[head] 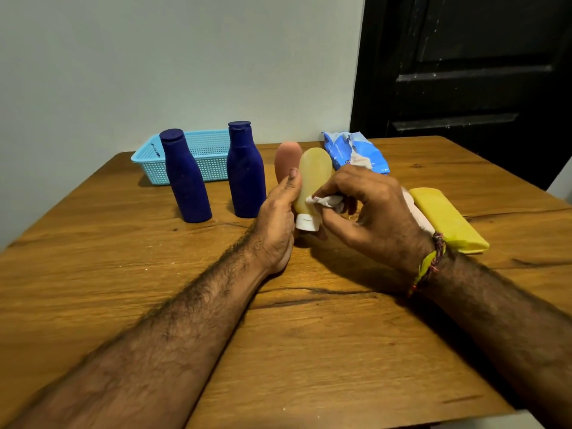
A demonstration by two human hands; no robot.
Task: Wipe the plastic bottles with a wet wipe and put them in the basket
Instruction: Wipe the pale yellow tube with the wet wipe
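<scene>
A pale yellow tube bottle (314,176) with a white cap stands cap-down near the table's middle. My left hand (278,221) grips its left side, thumb up along it. My right hand (368,212) pinches a crumpled white wet wipe (328,202) against the bottle's lower right. Just behind stands a pink tube bottle (286,161). Two dark blue bottles (185,178) (246,171) stand upright to the left. The light blue mesh basket (205,150) sits behind them by the wall.
A blue wet-wipe pack (356,151) with a wipe sticking out lies at the back. A flat yellow bottle (448,219) lies on its side to the right, a pale one partly hidden beside it. A dark door stands at the right.
</scene>
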